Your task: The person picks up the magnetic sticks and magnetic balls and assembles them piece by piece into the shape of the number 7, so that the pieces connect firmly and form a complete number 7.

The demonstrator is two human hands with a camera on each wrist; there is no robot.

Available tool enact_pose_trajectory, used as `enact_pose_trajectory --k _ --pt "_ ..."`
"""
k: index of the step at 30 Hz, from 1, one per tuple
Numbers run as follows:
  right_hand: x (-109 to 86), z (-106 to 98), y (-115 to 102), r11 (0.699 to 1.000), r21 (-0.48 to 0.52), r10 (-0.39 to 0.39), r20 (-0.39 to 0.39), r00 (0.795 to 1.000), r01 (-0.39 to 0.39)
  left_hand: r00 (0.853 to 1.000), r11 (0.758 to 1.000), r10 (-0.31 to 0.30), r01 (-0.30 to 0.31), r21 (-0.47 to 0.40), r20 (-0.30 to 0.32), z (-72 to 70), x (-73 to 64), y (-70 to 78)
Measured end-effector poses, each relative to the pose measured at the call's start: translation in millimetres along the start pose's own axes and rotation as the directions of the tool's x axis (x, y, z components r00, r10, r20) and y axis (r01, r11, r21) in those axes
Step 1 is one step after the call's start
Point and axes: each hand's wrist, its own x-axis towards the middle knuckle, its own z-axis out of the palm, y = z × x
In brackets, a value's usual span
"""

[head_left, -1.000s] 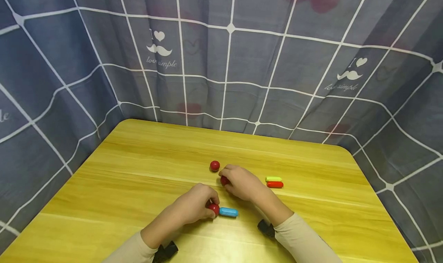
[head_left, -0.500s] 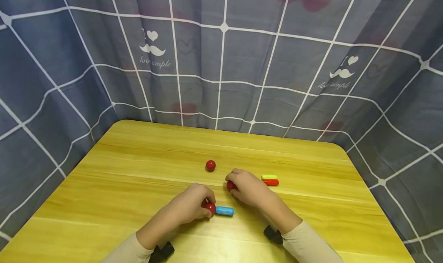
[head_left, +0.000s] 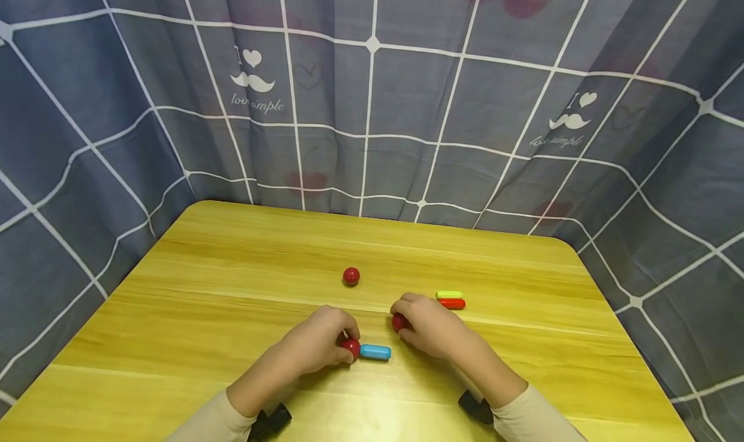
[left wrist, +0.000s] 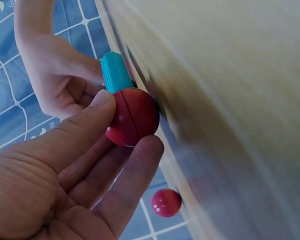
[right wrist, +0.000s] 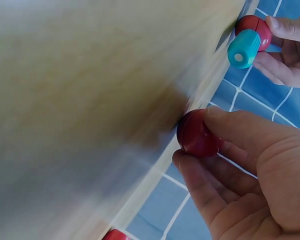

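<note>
My left hand (head_left: 318, 340) pinches a red ball (left wrist: 135, 117) between thumb and fingertips, low at the table. A thin seam line runs round this ball. A ribbed blue stick (head_left: 375, 352) lies end-on against it, pointing right. My right hand (head_left: 430, 322) pinches a second red ball (right wrist: 197, 134), right of the blue stick and a little farther back. A third red ball (head_left: 351, 276) sits untouched farther back on the table. Beyond my right hand lie a yellow-green stick (head_left: 449, 294) and a red stick (head_left: 452, 304), side by side, the red one partly covered by the hand.
The wood-grain table (head_left: 261, 254) has rounded far corners. A grey-blue curtain (head_left: 343, 93) with white grid lines hangs behind it and along both sides.
My right hand has drawn its red ball toward the right and nearer to me, away from the third ball. My left hand keeps its ball against the blue stick. The head view shifted slightly.
</note>
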Motion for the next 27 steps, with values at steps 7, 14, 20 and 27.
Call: enact_pose_trajectory --k 7,14,20,27 --pt "-12.1 1 -1 1.000 0.022 0.007 0.017 1.000 -0.007 1.000 1.000 -0.013 0.013 -0.001 0.001 -0.4 0.2 -0.5" --pt "-20.7 0 -2 1.000 0.010 -0.019 0.010 1.000 0.019 1.000 1.000 -0.010 0.010 0.013 -0.017 0.7 1.7 -3.9" --pt "-25.8 0 -4 1.000 0.003 -0.029 0.016 0.999 0.029 0.999 1.000 -0.009 0.010 0.027 -0.037 -0.1 3.5 -6.0" --pt "-30.4 -1 -6 1.000 0.013 -0.028 0.027 0.999 0.028 0.999 0.999 0.007 -0.005 0.049 -0.049 -1.5 9.0 -6.6"
